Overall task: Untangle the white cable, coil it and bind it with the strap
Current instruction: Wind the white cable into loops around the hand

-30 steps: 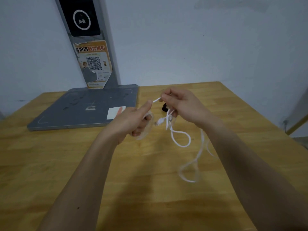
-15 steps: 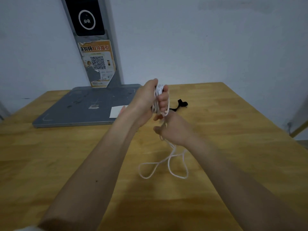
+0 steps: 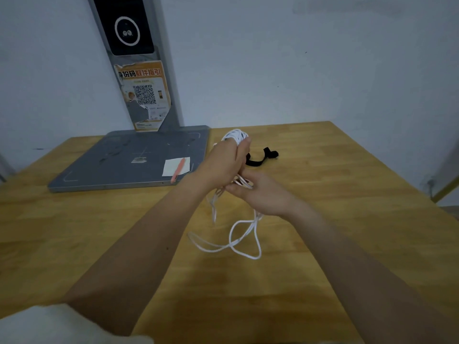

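Winding well under way now: compared with a moment back, more turns of the white cable [image 3: 234,136] stacked round the left hand [image 3: 223,162], and less slack left trailing on the wooden table [image 3: 347,184]. Left hand raised, fingers curled round the growing coil, turns bunched over the fingertips at the far end. Right hand [image 3: 260,192] just below and touching it, fingers pinching the strands and feeding them up. Loose tail shorter than half a second ago, drawn in to a couple of limp loops lying near the wrists, thin, round, glossy white, soft enough to flop flat. Untangling looks done, coiling perhaps past halfway by judgement. Black strap [image 3: 260,158] untouched on the table, just beyond the hands to the right, a curved flat band, matte, fabric-like. Off to the far left, a grey slab base [image 3: 111,162], smooth metal or plastic, with a white paper slip [image 3: 171,166] and a pink pen [image 3: 178,170] lying on it.
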